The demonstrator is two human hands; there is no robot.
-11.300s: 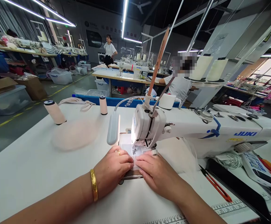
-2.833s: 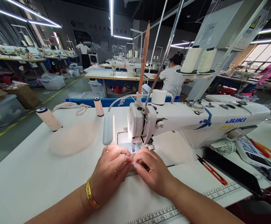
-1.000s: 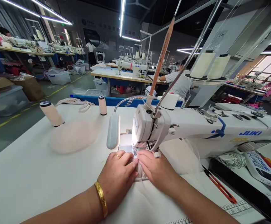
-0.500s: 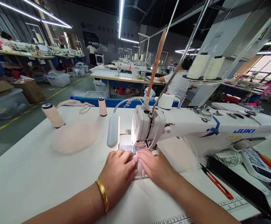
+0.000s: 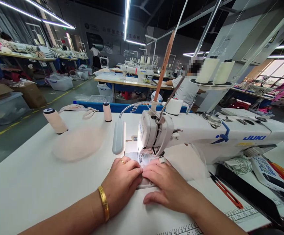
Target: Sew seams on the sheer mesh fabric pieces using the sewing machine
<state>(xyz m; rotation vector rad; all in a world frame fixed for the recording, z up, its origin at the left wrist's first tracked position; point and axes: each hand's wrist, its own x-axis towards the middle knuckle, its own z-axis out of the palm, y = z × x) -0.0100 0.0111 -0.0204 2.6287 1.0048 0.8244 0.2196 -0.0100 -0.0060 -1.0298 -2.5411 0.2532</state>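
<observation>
A white sewing machine (image 5: 181,127) stands on the white table (image 5: 46,192), its lit needle area above both hands. My left hand (image 5: 123,179), with a gold bracelet and ring, lies just left of the needle, fingers bent together over thin sheer fabric (image 5: 145,160). On the right, my right hand (image 5: 167,182) rests with its fingertips on the fabric by the presser foot, the thumb spread away toward the table's front. Pale sheer fabric (image 5: 184,158) also lies under the machine arm. What my left fingers pinch, if anything, is hidden.
A pale oval fabric piece (image 5: 79,143) and two thread cones (image 5: 55,121) (image 5: 107,112) lie left. A grey lamp (image 5: 118,137) hangs beside the needle. To the right are an orange-handled tool (image 5: 227,191) and a black tray (image 5: 249,192). A person (image 5: 186,88) sits beyond.
My right thumb has moved away from the fingertips, toward the table's front, and the right hand has opened. My left hand has shifted slightly left.
</observation>
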